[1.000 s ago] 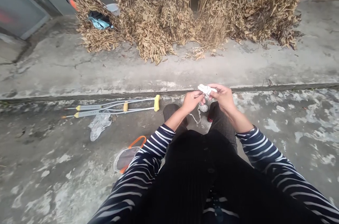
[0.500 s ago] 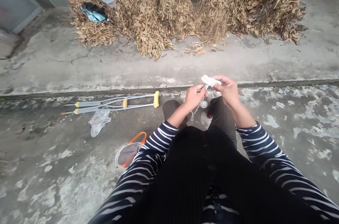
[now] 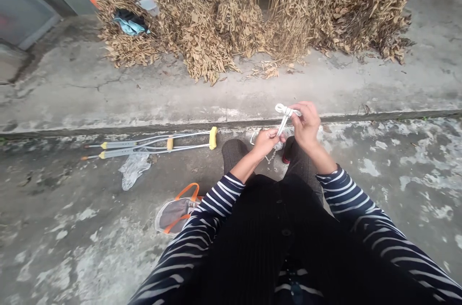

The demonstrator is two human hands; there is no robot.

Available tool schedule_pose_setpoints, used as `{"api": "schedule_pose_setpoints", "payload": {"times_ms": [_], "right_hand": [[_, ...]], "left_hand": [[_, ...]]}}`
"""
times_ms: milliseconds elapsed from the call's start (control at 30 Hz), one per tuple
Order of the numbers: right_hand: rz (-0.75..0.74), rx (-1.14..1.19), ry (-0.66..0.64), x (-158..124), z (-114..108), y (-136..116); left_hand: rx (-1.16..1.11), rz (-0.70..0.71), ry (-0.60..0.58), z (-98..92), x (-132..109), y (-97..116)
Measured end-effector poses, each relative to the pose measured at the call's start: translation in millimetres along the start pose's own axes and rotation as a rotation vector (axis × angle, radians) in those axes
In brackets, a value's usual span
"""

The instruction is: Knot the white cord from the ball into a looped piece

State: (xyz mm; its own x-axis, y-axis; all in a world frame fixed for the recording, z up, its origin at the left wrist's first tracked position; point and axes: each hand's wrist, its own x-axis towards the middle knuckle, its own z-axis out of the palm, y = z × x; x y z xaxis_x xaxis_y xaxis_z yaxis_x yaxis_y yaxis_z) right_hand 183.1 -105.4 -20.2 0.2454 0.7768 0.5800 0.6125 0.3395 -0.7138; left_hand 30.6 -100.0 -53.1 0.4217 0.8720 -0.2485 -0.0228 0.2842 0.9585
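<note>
My right hand [image 3: 306, 124] is closed around a small bundle of white cord [image 3: 284, 111], held out over my knees. A strand of that cord runs down and to the left into my left hand [image 3: 266, 141], which pinches it lower down. Below the hands a loose end of cord and a small round greyish object [image 3: 277, 145] show against the concrete between my legs. Both sleeves are dark with white stripes.
A pair of metal crutches [image 3: 155, 145] with yellow pads lies on the ground to the left, beside a clear plastic bag [image 3: 134, 169]. A grey bag with orange handles [image 3: 175, 209] sits by my left elbow. Bundles of dry leafy stalks [image 3: 231, 21] line the wall beyond a concrete step.
My left hand has dropped lower and pulled a strand of cord down from the bundle. My right hand stays up, still gripping the bundle.
</note>
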Motion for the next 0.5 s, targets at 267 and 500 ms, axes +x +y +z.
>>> {"api": "schedule_pose_setpoints", "payload": {"times_ms": [267,500], "right_hand": [[-0.231,-0.325,-0.245,-16,9,41],[-0.352,-0.221,-0.464,-24,-6,28]], "left_hand": [[0.019,0.13,-0.172,-14.6,-22,25],[-0.024,0.041,-0.257,-34.9,2,63]]}}
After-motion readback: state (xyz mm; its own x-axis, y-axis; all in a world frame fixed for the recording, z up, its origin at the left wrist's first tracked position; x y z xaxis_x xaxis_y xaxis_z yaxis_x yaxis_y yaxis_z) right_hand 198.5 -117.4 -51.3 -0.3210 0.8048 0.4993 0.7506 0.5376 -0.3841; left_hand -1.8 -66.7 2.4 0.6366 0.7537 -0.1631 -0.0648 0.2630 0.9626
